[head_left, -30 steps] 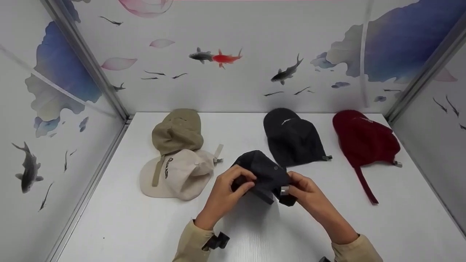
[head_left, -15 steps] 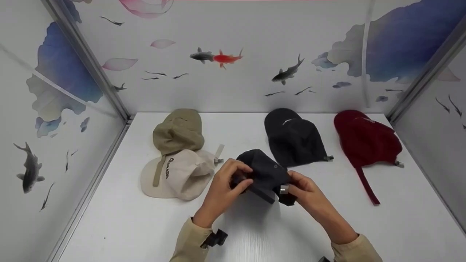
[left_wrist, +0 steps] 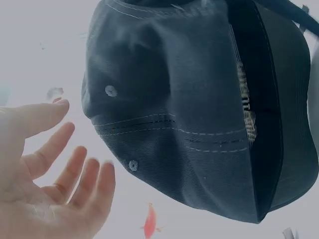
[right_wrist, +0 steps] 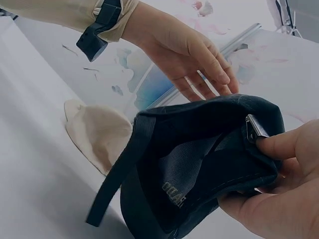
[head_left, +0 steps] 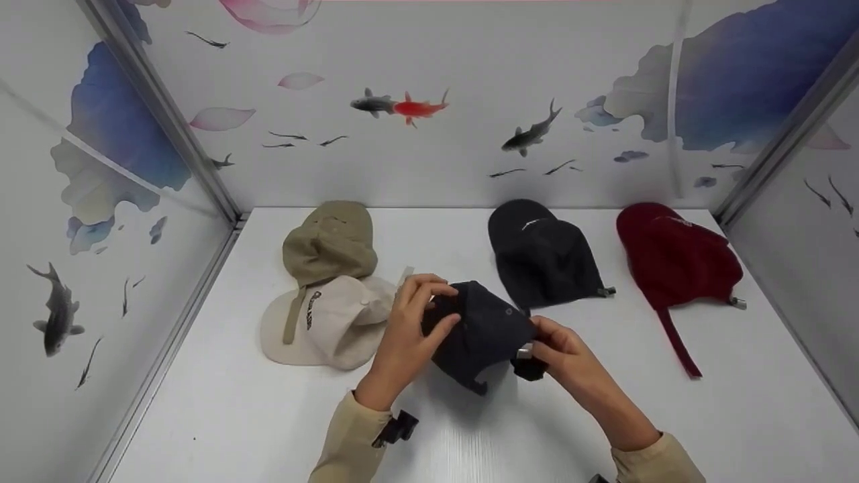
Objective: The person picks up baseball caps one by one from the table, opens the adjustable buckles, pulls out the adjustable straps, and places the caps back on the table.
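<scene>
A navy baseball cap (head_left: 480,329) is held above the white table. My right hand (head_left: 570,355) pinches its back edge beside the metal buckle (right_wrist: 255,128), thumb against the buckle in the right wrist view. The loose strap (right_wrist: 117,174) hangs down on the other side of the opening. My left hand (head_left: 406,342) is at the cap's left side. In the left wrist view the left hand (left_wrist: 62,174) has spread, gently bent fingers, apart from the cap (left_wrist: 169,99). Pale stitched lettering (left_wrist: 246,104) shows near the brim.
On the white table (head_left: 235,416), an olive cap (head_left: 329,241) touches a cream cap (head_left: 342,322) at left, its strap over the cream one. Behind the held cap lies a black cap (head_left: 547,258); a dark red cap (head_left: 678,258) lies at right. Printed panels surround the table.
My left hand has moved up and its fingers have spread. The navy cap has turned, its near-left edge now hanging lower. My right hand keeps its place at the buckle.
</scene>
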`<state>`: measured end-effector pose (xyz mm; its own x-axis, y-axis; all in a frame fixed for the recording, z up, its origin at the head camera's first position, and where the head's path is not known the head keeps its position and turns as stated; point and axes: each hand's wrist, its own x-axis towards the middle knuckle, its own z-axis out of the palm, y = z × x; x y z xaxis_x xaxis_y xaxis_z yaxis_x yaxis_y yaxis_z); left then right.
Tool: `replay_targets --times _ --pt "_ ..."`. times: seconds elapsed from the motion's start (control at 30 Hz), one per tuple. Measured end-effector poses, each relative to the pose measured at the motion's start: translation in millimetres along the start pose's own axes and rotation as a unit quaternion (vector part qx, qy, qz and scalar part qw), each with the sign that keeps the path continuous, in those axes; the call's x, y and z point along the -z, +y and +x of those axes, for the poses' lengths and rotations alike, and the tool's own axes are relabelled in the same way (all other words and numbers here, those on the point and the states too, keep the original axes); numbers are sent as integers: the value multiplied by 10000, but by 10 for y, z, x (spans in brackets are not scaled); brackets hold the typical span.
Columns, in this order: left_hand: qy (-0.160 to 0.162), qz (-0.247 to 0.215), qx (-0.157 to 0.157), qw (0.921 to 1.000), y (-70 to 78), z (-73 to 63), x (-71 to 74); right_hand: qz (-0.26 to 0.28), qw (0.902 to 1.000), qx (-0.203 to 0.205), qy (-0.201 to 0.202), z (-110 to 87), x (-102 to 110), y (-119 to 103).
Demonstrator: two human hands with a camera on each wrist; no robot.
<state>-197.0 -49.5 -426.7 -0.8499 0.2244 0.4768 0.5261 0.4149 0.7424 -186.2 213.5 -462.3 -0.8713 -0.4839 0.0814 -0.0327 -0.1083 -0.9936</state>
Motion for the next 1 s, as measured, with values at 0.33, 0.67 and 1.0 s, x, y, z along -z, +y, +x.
replay_targets --times 0.33,0.67,1.0 --pt "-126 831 -275 9961 14 97 -43 -441 9989 85 157 -6 -20 9" --pt "-869 1643 53 9826 56 149 22 -676 9966 418 233 0 -14 52" --pt "-765 1485 190 9858 8 226 -7 -1450 9853 425 795 -3 17 72"
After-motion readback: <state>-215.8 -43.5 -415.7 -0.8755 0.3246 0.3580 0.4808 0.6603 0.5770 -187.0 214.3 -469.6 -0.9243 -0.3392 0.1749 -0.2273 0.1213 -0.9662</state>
